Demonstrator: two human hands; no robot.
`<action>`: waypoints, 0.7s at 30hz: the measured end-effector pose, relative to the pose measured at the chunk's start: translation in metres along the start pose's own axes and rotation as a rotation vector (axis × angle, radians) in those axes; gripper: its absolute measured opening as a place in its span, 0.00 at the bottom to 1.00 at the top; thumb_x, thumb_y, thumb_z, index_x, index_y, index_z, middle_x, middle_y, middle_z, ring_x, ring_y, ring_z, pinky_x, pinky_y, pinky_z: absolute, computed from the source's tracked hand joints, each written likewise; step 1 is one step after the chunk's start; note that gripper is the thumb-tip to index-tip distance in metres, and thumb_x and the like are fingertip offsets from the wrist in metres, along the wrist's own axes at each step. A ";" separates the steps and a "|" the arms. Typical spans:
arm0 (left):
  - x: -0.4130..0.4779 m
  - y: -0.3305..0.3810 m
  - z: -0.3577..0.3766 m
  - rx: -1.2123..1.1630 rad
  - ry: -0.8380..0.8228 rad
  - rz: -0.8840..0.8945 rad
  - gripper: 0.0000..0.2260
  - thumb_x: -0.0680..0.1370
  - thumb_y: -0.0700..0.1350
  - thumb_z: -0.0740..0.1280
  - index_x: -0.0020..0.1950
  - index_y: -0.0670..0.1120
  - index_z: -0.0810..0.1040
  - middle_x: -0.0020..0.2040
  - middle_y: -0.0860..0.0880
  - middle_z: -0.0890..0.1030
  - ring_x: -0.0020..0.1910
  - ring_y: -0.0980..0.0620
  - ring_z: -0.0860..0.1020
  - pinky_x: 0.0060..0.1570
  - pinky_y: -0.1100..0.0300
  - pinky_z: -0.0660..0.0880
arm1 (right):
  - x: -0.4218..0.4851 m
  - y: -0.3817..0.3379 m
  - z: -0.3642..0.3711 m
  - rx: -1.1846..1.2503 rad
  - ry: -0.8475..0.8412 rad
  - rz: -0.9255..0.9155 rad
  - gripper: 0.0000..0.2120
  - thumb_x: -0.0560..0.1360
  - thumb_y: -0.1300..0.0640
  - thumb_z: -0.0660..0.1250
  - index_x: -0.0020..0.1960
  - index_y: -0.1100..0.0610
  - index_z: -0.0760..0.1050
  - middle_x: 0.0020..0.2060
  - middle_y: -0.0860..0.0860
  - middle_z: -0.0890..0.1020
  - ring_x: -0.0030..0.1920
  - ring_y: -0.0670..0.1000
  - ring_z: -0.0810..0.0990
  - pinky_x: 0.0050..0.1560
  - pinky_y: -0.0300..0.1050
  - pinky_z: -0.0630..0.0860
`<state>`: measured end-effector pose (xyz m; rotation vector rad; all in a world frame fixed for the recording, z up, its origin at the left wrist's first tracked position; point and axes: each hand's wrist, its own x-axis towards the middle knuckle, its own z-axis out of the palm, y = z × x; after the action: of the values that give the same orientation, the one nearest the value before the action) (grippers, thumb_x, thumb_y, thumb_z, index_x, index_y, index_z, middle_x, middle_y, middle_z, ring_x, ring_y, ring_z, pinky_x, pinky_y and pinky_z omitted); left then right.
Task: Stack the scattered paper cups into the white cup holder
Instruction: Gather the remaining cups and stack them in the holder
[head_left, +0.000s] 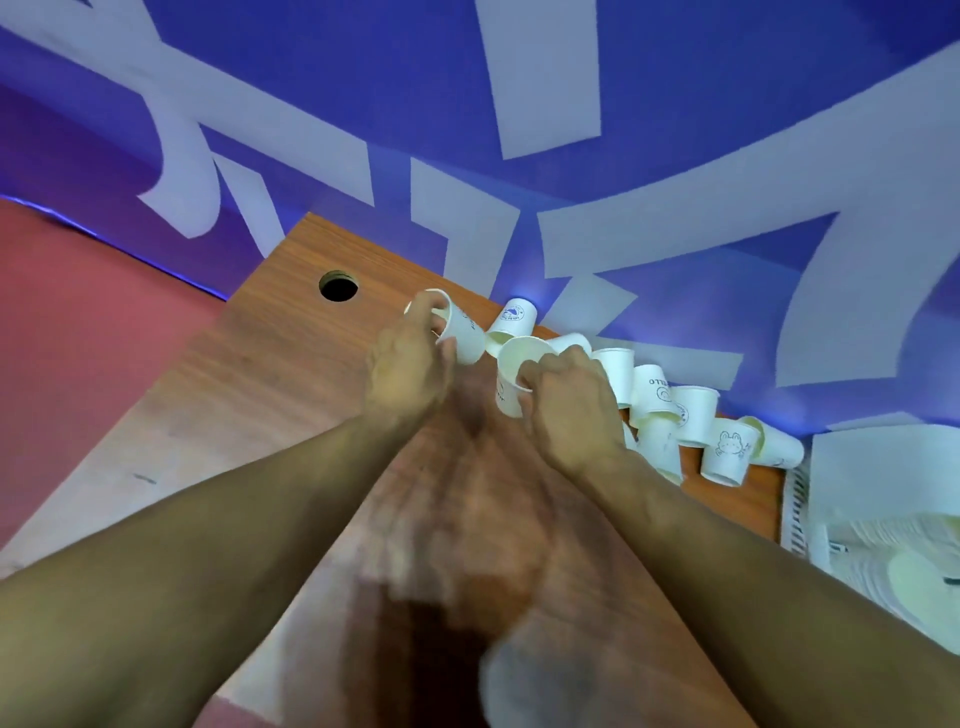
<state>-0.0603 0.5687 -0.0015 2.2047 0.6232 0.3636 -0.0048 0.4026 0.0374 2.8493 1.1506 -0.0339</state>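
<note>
Bottom centre of frame: a blurred patch, can't tell what it is. Both forearms run up from the lower corners and meet mid-frame over the wood surface (270, 364).

Left hand (408, 369): fingers (423, 312) curled over the rim of 1 tilted cup (462, 332), lifted clear of the wood as far as I can judge.

Right hand (574, 410): fingers wrapped round the side wall of a 2nd cup (511, 364), mouth open toward the camera. The side grip leaves that mouth unobstructed. My read is that it's the receiver and the left one gets nested into it. The 2 are just beside each other, not yet nested.

White cup holder (883, 467) sits at the right edge, lower right, well apart from both hands. It looks to have a stack lying inside, but it's too washed out to confirm. Pairing cups first probably saves trips over there.

Further back, the loose cups (693, 413) lie in a ragged line along the far edge, centre to right, against the blue banner wall (675, 104). Some are upright, some tipped, several touching. The wall stops them rolling off.

Cable hole (338, 286) is upper left of the hands, nothing in it that I can see.
</note>
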 end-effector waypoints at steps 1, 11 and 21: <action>-0.007 0.008 -0.003 0.035 -0.014 0.058 0.16 0.76 0.42 0.67 0.63 0.50 0.72 0.52 0.51 0.81 0.51 0.43 0.79 0.50 0.51 0.73 | -0.008 0.005 -0.005 -0.004 0.064 -0.005 0.03 0.69 0.60 0.67 0.42 0.56 0.78 0.37 0.54 0.79 0.42 0.58 0.73 0.39 0.48 0.63; -0.101 0.123 0.020 0.217 -0.088 0.396 0.11 0.74 0.43 0.67 0.55 0.52 0.75 0.49 0.52 0.81 0.48 0.45 0.79 0.43 0.50 0.76 | -0.125 0.072 -0.055 0.087 0.341 0.024 0.06 0.64 0.59 0.71 0.36 0.57 0.74 0.31 0.53 0.77 0.31 0.58 0.75 0.32 0.44 0.63; -0.183 0.250 0.100 0.324 -0.234 0.704 0.02 0.79 0.47 0.63 0.50 0.51 0.74 0.43 0.53 0.78 0.40 0.47 0.73 0.38 0.50 0.73 | -0.267 0.188 -0.065 0.131 0.455 0.215 0.07 0.68 0.55 0.71 0.40 0.55 0.73 0.33 0.51 0.76 0.30 0.58 0.75 0.30 0.41 0.59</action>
<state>-0.0902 0.2668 0.1159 2.6834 -0.2642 0.3649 -0.0668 0.0870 0.1249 3.1796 0.9141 0.5995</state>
